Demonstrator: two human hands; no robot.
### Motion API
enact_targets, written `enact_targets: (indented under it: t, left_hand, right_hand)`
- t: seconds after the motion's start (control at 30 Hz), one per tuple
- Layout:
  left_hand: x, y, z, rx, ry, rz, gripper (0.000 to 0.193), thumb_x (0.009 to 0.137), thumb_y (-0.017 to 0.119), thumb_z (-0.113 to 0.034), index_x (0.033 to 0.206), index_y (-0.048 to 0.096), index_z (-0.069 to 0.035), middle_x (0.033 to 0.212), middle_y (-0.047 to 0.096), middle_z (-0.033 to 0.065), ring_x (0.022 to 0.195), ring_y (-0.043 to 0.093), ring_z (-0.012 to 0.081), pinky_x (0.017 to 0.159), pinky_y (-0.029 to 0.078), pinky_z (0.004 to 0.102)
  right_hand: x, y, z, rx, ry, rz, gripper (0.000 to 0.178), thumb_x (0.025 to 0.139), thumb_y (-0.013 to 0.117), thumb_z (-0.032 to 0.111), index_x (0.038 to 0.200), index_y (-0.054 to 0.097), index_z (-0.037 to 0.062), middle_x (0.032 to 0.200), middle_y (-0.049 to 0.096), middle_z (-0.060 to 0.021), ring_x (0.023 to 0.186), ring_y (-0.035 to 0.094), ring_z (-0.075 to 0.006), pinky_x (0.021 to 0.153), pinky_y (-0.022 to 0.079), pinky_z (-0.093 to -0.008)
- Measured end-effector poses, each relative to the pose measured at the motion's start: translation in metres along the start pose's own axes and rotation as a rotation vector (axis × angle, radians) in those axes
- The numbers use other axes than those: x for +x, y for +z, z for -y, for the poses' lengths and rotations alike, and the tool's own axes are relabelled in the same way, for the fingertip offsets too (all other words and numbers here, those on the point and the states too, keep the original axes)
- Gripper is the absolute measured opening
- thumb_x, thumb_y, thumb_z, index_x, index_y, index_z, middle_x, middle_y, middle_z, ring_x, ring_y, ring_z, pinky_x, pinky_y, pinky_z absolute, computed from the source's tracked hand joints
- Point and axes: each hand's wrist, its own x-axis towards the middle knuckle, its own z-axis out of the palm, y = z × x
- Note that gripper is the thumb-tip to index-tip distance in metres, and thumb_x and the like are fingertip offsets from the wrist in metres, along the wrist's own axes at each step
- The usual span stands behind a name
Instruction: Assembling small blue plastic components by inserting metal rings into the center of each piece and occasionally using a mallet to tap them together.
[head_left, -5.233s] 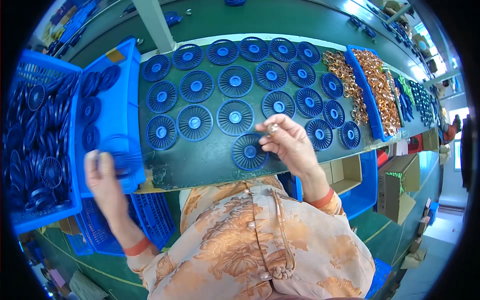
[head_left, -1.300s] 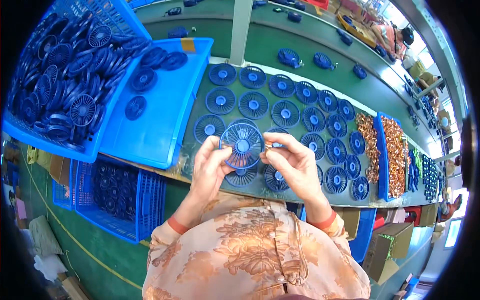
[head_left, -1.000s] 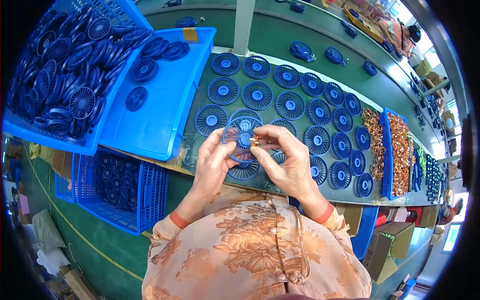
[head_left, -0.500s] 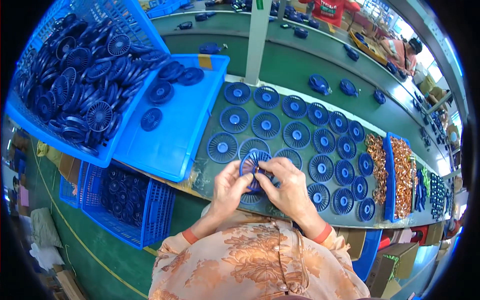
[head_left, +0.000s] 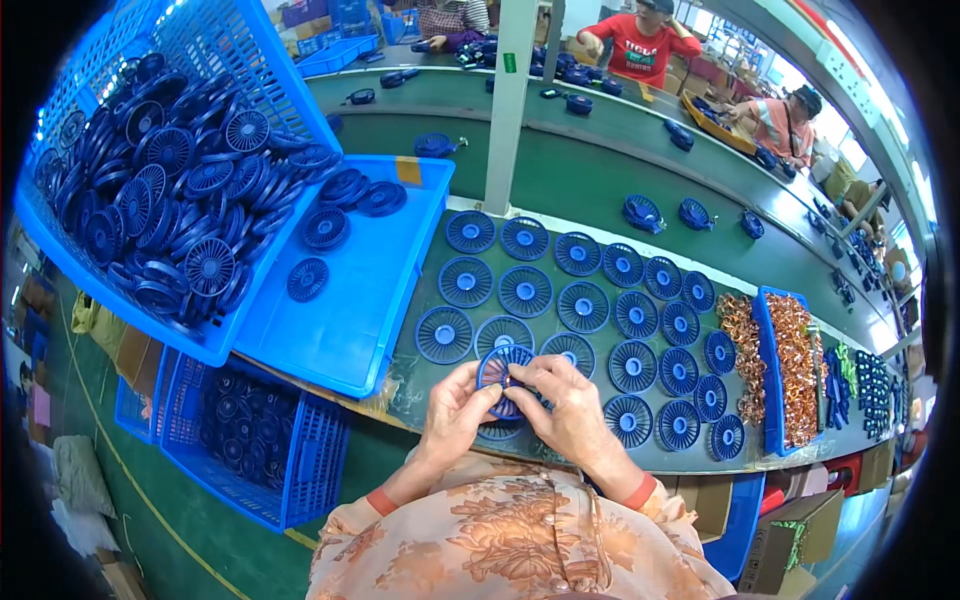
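Note:
Both my hands hold one blue round fan grille (head_left: 503, 372) just above the near edge of the green bench. My left hand (head_left: 455, 408) grips its left rim and my right hand (head_left: 568, 408) its right side, with the fingertips meeting at the centre. A small copper-coloured piece shows between the fingers there. Another grille (head_left: 497, 432) lies under my hands, mostly hidden. Beyond them, several blue grilles (head_left: 583, 305) lie flat in rows on the bench.
A blue basket (head_left: 150, 190) piled with grilles tilts at the left, spilling onto a blue tray (head_left: 360, 300). Another blue crate (head_left: 250, 445) sits below the bench. A narrow blue tray of copper coils (head_left: 795, 365) is at the right. A white post (head_left: 508, 100) stands behind. Other people work at the far side.
Five seconds ago my left hand reached to the blue tray while my right touched a grille on the bench. Since then both hands have held one grille and lowered it toward the bench edge.

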Motion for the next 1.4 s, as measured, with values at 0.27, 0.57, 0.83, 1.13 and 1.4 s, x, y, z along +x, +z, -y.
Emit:
enact_targets:
  t: [0.27,0.57,0.83,1.13,1.4]
  left_hand:
    - [-0.002,-0.011,-0.003,-0.089,-0.143,0.13,0.026,0.1,0.058,-0.006,0.123,0.061,0.005,0.11,0.071,0.0112,0.094,0.073,0.0169,0.08,0.065,0.0322]
    - [-0.006,-0.001,-0.004,-0.057,-0.224,0.292,0.029,0.097,0.071,-0.011,0.121,0.063,0.004,0.107,0.071,0.0081,0.091,0.071,0.0132,0.078,0.062,0.0269]
    - [-0.022,0.006,0.001,-0.021,-0.065,0.311,0.032,0.095,0.073,-0.007,0.123,0.062,0.004,0.113,0.071,0.0084,0.102,0.068,0.0117,0.091,0.058,0.0296]
    - [-0.011,0.03,0.002,0.193,-0.023,0.264,0.025,0.095,0.07,-0.003,0.118,0.063,0.002,0.106,0.069,0.0071,0.091,0.068,0.0126,0.078,0.06,0.0288]
    - [0.007,0.025,0.009,0.197,0.178,0.15,0.019,0.096,0.069,-0.005,0.113,0.061,-0.001,0.102,0.068,0.0064,0.087,0.066,0.013,0.074,0.059,0.0286]
  right_hand:
    - [-0.012,-0.005,-0.015,0.011,-0.222,0.052,0.026,0.083,0.08,0.009,0.108,0.075,0.005,0.102,0.069,-0.0105,0.088,0.068,-0.0276,0.077,0.056,-0.037]
    - [-0.015,-0.034,0.0,0.223,-0.002,0.133,0.041,0.078,0.089,0.019,0.114,0.075,0.0053,0.103,0.067,-0.0093,0.106,0.064,-0.0227,0.094,0.052,-0.0339]
    - [-0.052,-0.007,0.002,1.054,0.679,0.148,0.032,0.101,0.067,0.021,0.124,0.059,0.0003,0.106,0.066,-0.0034,0.095,0.063,-0.0104,0.087,0.053,-0.0274]
    - [-0.06,-0.014,-0.014,0.649,0.464,0.017,0.038,0.1,0.069,0.029,0.123,0.058,0.0003,0.101,0.068,-0.0064,0.088,0.064,-0.0105,0.076,0.056,-0.0277]
    - [-0.129,-0.193,-0.066,-0.348,0.567,-0.834,0.029,0.092,0.071,0.022,0.115,0.069,0.0046,0.106,0.071,-0.0143,0.092,0.071,-0.02,0.08,0.057,-0.034]
